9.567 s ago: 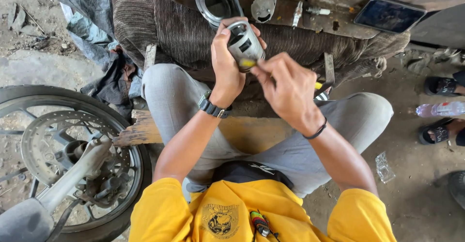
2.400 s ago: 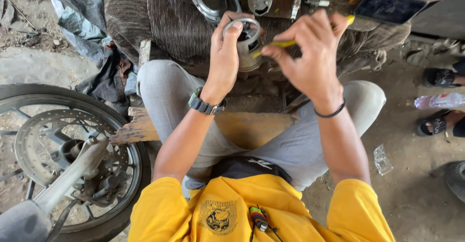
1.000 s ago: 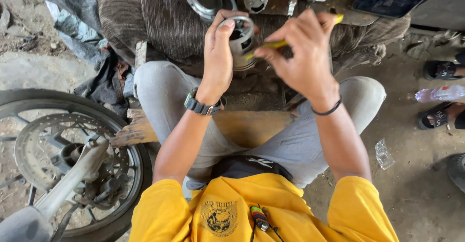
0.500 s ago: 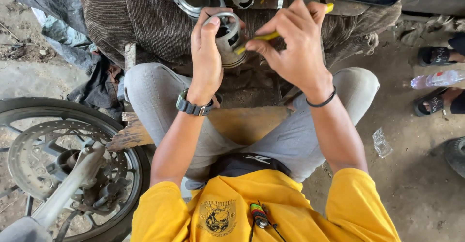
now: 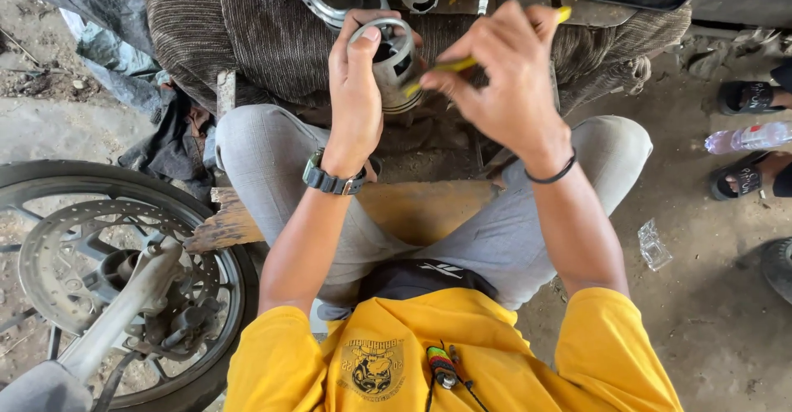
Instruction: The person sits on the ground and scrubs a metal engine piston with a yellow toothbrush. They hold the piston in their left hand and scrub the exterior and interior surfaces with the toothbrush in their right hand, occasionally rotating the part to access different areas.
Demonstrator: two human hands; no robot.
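Hands at a metal cylinder, seen from the head camera.

Left hand [image 5: 356, 90] is wrapped around the grey metal cylinder [image 5: 394, 64], thumb on its open rim, holding it above the knees. Right hand [image 5: 503, 74], just beside it, pinches a thin yellow tool [image 5: 450, 65] whose tip touches the cylinder's side. A motorcycle wheel [image 5: 99, 280] lies on the ground nearby.
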